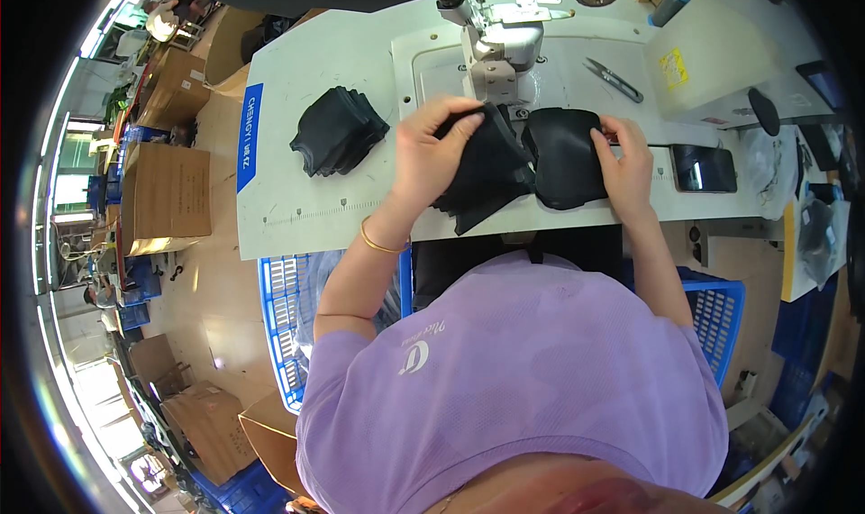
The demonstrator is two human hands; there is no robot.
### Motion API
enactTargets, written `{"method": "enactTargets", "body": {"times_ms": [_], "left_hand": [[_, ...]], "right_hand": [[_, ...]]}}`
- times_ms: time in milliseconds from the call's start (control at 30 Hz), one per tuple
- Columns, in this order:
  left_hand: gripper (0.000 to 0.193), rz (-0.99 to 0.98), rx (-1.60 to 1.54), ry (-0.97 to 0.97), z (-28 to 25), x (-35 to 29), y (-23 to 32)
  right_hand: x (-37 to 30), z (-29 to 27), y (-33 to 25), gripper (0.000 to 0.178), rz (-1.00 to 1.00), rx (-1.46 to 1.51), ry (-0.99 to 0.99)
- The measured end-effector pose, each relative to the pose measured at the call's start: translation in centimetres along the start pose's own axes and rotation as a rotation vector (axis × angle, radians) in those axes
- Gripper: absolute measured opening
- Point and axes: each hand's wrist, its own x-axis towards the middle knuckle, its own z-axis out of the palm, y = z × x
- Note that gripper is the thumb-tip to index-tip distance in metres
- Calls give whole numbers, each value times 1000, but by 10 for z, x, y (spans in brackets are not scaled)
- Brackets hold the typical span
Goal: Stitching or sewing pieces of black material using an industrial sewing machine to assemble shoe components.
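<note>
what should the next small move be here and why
Probably lay the left black pieces flat and straighten them: the left hand pinches them by the upper edge and they sit skewed, a corner pointing towards the table's front edge, while the right hand is at the edge of the right black piece.

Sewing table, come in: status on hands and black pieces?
Left hand pinching layered black pieces. Right hand touching edge of rounded black piece. Silvery metal sewing-machine head close beyond.
</note>
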Motion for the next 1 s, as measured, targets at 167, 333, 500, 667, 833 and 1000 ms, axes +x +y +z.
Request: {"method": "enactTargets", "body": {"times_ms": [167, 333, 500, 667, 833, 1000], "left_hand": [[8, -252, -295, -15, -15, -1, 35], [10, -144, -411, -218, -13, 4, 73], [16, 74, -27, -114, -5, 13, 77], [15, -142, -198, -143, -5, 11, 75], [14, -129, -198, -114, -2, 11, 73], [15, -156, -222, -99, 0, 11, 71]], "right_hand": [[11, -19, -35, 10, -78, 164, 66], [26, -23, -95, 12, -119, 384, 101], [28, -10, -112, 12, 59, 674, -109], [26, -6, -111, 14, 75, 695, -166], [25, -5, -109, 15, 94, 682, -186], [26, -4, -109, 15, 116, 724, -200]]}}
